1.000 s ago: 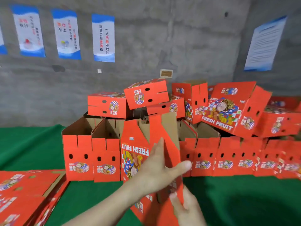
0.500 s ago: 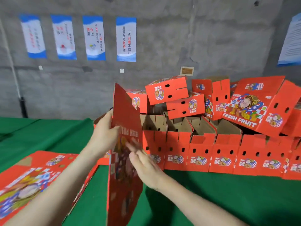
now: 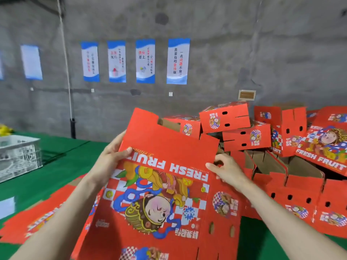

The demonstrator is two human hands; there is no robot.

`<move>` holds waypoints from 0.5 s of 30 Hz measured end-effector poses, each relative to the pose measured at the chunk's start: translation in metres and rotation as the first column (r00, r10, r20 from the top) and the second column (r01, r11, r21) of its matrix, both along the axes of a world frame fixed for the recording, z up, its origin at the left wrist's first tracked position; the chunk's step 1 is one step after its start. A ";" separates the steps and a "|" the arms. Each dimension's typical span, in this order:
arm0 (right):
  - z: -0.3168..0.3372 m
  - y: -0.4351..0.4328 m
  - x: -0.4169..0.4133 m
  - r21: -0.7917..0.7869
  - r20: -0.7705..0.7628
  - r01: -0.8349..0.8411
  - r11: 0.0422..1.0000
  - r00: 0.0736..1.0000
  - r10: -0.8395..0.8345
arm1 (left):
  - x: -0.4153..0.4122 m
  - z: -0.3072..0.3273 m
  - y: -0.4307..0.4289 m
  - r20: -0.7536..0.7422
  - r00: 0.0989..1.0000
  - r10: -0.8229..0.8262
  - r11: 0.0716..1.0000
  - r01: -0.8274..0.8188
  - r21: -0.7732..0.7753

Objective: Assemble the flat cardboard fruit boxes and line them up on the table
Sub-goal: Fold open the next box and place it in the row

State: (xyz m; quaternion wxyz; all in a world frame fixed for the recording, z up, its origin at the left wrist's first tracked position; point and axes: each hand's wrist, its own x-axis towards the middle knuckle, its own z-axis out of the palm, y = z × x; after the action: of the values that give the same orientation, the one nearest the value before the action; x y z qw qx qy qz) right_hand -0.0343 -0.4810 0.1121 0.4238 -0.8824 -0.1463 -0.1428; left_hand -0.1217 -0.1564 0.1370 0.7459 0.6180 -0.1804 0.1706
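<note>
I hold a flat red cardboard fruit box up in front of me, its printed "FRESH FRUIT" face towards me and upside down. My left hand grips its upper left edge, thumb on the printed face. My right hand pinches the upper right edge where the top flap folds. A row of assembled open red boxes stands on the green table to the right, with more boxes piled on top. A stack of flat boxes lies at the lower left.
A white plastic crate stands on the table at the far left. A grey concrete wall with several blue and white posters runs behind the table. Tilted boxes lean on the pile at the right.
The flat box has turned from edge-on to face me with its printed side. Both hands shifted to its upper edges. My view has swung to the left.
</note>
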 end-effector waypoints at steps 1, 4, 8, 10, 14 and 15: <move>0.005 -0.008 -0.006 -0.009 -0.051 -0.043 0.999 0.998 0.042 | 0.003 -0.005 -0.004 -0.007 1.000 -0.020 1.000 0.020 -0.016; 0.015 -0.036 -0.023 0.056 -0.155 -0.137 0.989 0.977 0.144 | 0.017 -0.020 -0.019 -0.044 0.998 -0.043 0.999 0.043 -0.007; 0.016 -0.065 -0.041 0.047 -0.172 -0.066 0.997 0.982 0.073 | 0.042 -0.031 -0.042 -0.113 0.990 -0.087 0.995 0.092 0.043; 0.013 -0.078 -0.049 0.044 -0.163 -0.032 0.998 0.986 0.039 | 0.053 -0.031 -0.051 -0.120 0.987 -0.111 0.984 0.127 0.128; 0.005 -0.105 -0.063 0.083 -0.075 0.073 0.994 0.995 -0.067 | 0.069 -0.020 -0.057 0.021 0.995 -0.096 0.829 0.068 0.556; 0.003 -0.112 -0.065 0.097 -0.060 0.096 0.991 0.994 -0.091 | 0.072 -0.017 -0.059 0.050 0.991 -0.127 0.739 0.061 0.670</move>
State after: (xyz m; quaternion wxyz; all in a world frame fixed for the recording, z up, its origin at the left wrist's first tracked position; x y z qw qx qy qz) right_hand -0.0992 -0.5933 0.1149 0.4640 -0.8696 -0.0857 -0.1452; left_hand -0.0493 -0.2156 0.1198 0.4742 0.8253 -0.2945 0.0853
